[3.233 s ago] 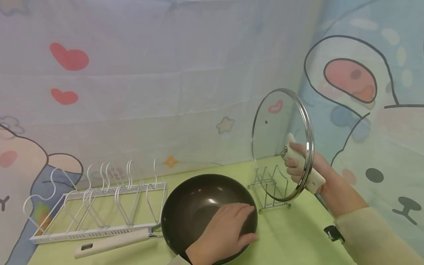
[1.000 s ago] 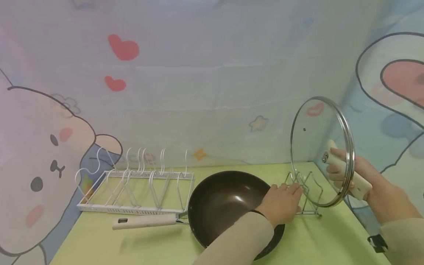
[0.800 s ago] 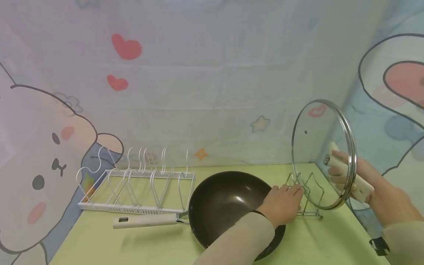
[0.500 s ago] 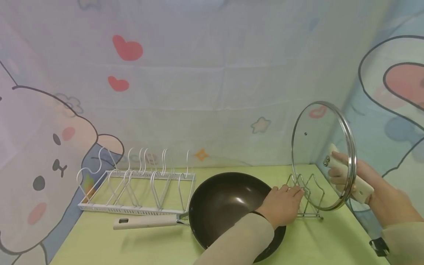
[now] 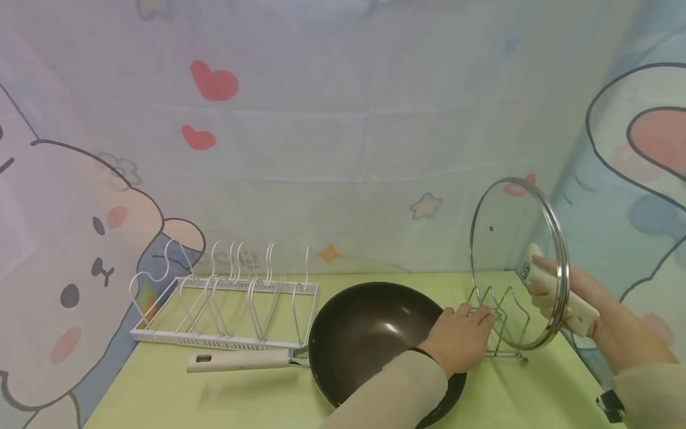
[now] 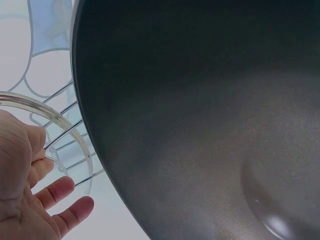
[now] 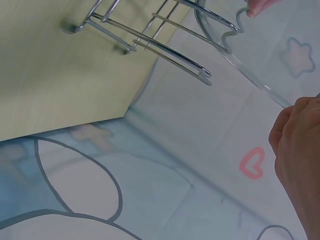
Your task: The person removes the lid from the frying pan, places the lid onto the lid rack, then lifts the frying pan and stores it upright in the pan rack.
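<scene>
My right hand (image 5: 602, 313) grips the cream handle of a round glass lid (image 5: 506, 256) with a steel rim. The lid is upright, its lower edge down among the wires of a small metal lid rack (image 5: 506, 356). Reaching across the dark frying pan (image 5: 351, 345), my left hand (image 5: 461, 339) holds a wire of that rack; in the left wrist view the thumb and first fingers of the left hand (image 6: 22, 175) meet at the wire while the other fingers hang looser. The right wrist view shows the rack (image 7: 150, 42) beside the lid's edge.
A larger white wire rack (image 5: 225, 342) stands on the left of the green table (image 5: 155, 396). The pan's cream handle (image 5: 241, 360) points left in front of it. A printed curtain (image 5: 321, 149) closes off the back and sides.
My left hand has gone from above the pan to the small rack and stays there. The right hand has lowered the upright lid toward the rack. The head view has shifted slightly.
</scene>
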### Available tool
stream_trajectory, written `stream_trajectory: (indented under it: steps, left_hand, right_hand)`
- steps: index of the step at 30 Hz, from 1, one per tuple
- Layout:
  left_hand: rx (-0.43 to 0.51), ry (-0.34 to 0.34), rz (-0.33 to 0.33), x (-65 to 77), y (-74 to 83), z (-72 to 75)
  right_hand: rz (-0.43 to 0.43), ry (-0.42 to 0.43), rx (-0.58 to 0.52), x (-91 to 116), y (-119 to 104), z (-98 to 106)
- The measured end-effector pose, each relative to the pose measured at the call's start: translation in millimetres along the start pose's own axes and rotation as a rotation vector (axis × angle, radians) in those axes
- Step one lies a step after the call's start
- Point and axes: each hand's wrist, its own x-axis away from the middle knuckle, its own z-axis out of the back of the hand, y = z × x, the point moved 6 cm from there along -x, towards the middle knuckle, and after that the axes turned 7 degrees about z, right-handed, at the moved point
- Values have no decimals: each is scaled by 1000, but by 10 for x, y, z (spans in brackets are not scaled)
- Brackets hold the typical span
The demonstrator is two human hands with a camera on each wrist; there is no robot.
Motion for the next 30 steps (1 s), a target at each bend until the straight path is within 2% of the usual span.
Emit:
stream_trajectory:
  steps: [7,13,21,30]
  left_hand:
    - [9,-4,13,-7,-30,-9]
    - [20,-18,18,-17,-20,-22]
    - [21,-10,27,-42,2,-28]
    - [12,-20,36,-27,1,-15]
  right_hand:
    - [-35,-22,50,-46,77,43]
    - [-75,10,40,-26,144,108]
    - [-38,72,68,-29,208,206]
    - [-46,17,31,-52,301,243]
